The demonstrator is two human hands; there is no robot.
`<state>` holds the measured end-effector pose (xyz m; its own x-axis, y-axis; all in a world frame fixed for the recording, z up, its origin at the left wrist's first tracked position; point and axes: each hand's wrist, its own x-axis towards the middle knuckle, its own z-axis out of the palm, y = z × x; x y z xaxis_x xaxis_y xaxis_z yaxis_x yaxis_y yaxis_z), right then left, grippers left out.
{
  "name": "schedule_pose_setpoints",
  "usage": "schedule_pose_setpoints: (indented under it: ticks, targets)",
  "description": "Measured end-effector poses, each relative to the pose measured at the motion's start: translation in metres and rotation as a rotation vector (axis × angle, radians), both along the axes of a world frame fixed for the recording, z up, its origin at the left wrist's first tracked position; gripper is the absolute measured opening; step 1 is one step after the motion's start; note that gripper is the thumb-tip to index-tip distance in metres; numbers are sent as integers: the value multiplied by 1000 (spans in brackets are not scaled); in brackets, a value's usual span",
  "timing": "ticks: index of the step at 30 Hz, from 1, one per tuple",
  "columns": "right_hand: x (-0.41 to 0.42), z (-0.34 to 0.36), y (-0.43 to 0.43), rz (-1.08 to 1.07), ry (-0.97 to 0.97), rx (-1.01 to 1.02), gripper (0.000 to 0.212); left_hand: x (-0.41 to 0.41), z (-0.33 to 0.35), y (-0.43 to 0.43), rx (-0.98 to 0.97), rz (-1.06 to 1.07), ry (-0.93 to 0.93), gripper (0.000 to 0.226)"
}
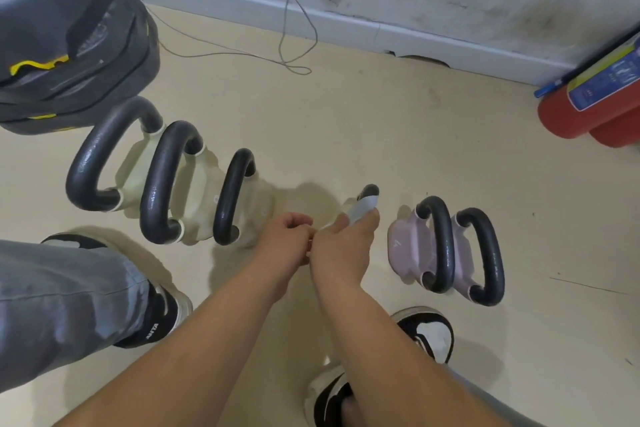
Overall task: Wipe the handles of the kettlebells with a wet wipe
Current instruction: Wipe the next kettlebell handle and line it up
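The wipe is gripped round a handle by the right hand; the left hand (curled, hold unclear) touches it.

A grey bag with yellow trim is set on the beige floor at upper left. A thin white cable is trailed past the baseboard. Red fire extinguishers are seen at right.

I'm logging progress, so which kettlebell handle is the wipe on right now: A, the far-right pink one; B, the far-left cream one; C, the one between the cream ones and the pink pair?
C: the right hand wraps the wet wipe round the handle standing between the cream kettlebells and the pink kettlebells.
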<state>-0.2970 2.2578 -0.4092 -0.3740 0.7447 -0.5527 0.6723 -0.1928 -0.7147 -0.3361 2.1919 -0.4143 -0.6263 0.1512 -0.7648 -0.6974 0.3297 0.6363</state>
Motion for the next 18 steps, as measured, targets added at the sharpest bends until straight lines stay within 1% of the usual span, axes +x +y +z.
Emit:
schedule_pose_setpoints:
  ticks: [4,6,8,9,11,13,16,18]
  targets:
    - [1,4,12,-172,52,-185,34,-3,0,-13,-36,70,-32,23]
    - [-5,8,22,-250,58,-246,28,-4,0,-13,-34,79,-31,23]
    - [-16,11,35,-279,35,-291,31,-3,0,-8,-14,67,-37,21]
    - [-24,11,44,-293,8,-311,36,-2,0,-5,-3,54,-38,21]
    - [-37,15,60,-341,-53,-325,53,0,0,1,1,21,-37,20]
    - [-45,16,73,-337,-119,-313,58,2,-1,5,-4,-1,-24,19]
    - [-53,10,83,-204,-76,-356,49,3,-5,8,-12,-31,-18,20]
    - [-55,5,87,-185,-78,-391,40,2,-7,10,-8,-50,-25,21]
